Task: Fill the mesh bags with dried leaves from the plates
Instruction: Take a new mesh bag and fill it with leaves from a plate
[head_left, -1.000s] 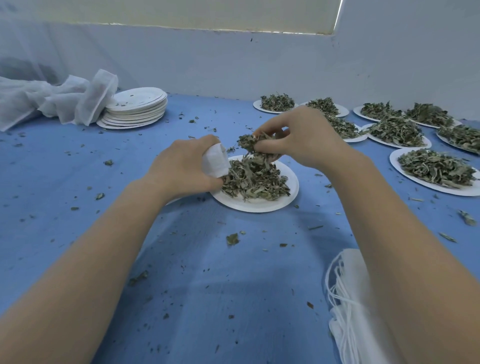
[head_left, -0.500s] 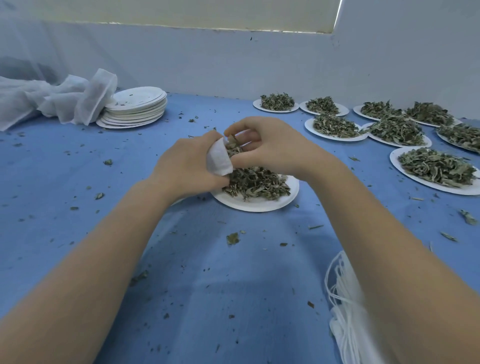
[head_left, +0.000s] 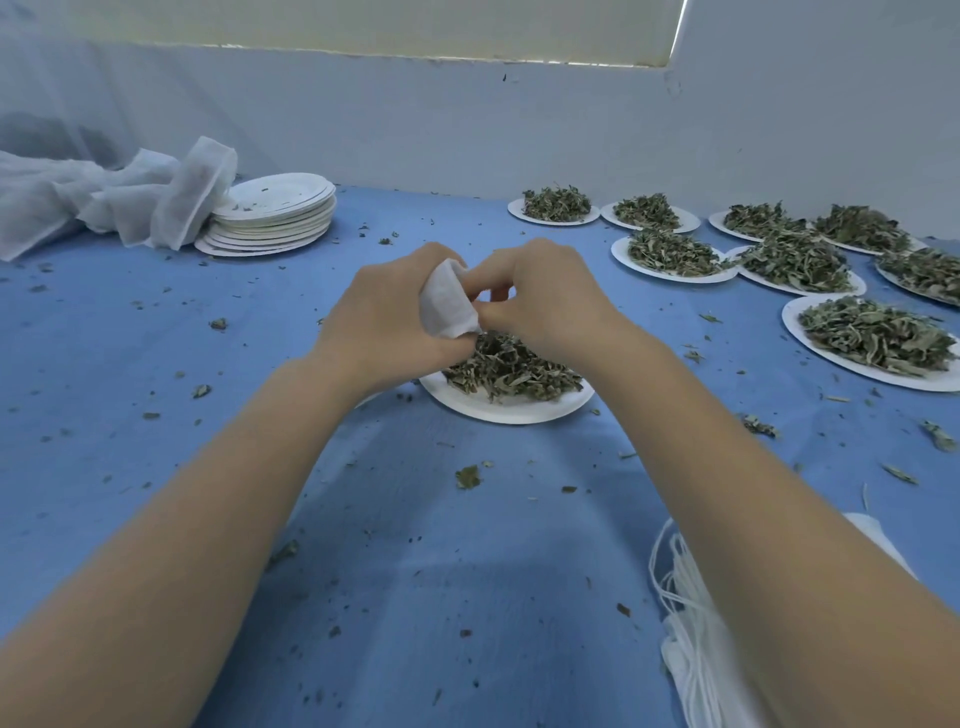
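We hold the bag (head_left: 448, 304) above the plate (head_left: 506, 410) of leaves (head_left: 511, 370) at mid-desk, and if its mouth folds shut or tips off the plate, the leaves could spill onto the blue desk (head_left: 156, 426), already littered with crumbs. Our left hand (head_left: 387, 317) has its fingers curled round the bag's side. Our right hand (head_left: 545, 296) meets it knuckles up, fingers pinched together at the bag's mouth, though we cannot tell whether they grip leaves or only the edge.

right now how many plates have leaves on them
8: one under the hands, seven at far right; another may sit cut off at the edge.
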